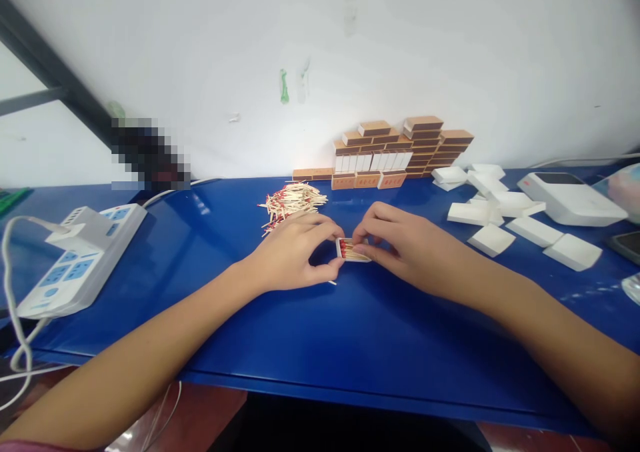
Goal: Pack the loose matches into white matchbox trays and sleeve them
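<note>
A small white matchbox tray (354, 259) lies at the middle of the blue table, with red-headed matches (346, 249) lying side by side in it. My left hand (300, 252) grips the tray's left end between thumb and fingers. From the right, my right hand (400, 242) has its fingertips over the tray's right part, closed at the matches; whether they pinch a match is hidden. Just behind my left hand is a heap of loose matches (297, 202). One stray match (333, 283) pokes out below the left thumb.
Brown matchboxes (385, 145) are stacked against the white wall. White empty trays (493, 240) lie scattered at the right, beside a white device (573, 199). A power strip (100, 259) with cables stands at the left. The table's front edge (350, 402) runs below my arms.
</note>
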### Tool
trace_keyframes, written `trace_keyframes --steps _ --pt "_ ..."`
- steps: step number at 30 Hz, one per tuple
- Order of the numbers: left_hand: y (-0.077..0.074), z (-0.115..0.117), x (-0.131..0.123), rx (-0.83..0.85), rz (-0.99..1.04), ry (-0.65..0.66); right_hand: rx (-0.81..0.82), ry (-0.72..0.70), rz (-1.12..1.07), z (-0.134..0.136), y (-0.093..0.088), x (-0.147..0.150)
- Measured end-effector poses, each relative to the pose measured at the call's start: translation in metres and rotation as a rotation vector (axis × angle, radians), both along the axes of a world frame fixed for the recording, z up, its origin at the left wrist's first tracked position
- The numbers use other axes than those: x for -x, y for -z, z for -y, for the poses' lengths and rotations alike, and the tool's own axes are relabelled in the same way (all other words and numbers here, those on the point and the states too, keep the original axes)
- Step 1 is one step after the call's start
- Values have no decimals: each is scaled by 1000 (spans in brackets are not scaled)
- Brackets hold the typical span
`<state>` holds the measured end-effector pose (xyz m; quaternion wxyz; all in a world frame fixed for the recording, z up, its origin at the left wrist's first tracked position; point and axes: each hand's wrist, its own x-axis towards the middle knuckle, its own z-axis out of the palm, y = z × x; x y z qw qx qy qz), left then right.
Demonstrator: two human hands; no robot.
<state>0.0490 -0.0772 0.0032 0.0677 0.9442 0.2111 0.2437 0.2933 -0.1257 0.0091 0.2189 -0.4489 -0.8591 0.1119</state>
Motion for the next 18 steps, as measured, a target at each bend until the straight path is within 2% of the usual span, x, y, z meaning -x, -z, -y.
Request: trace_keyframes --steps 18 --pt "2 0 0 -18 1 6 104 22 52 3 -3 0"
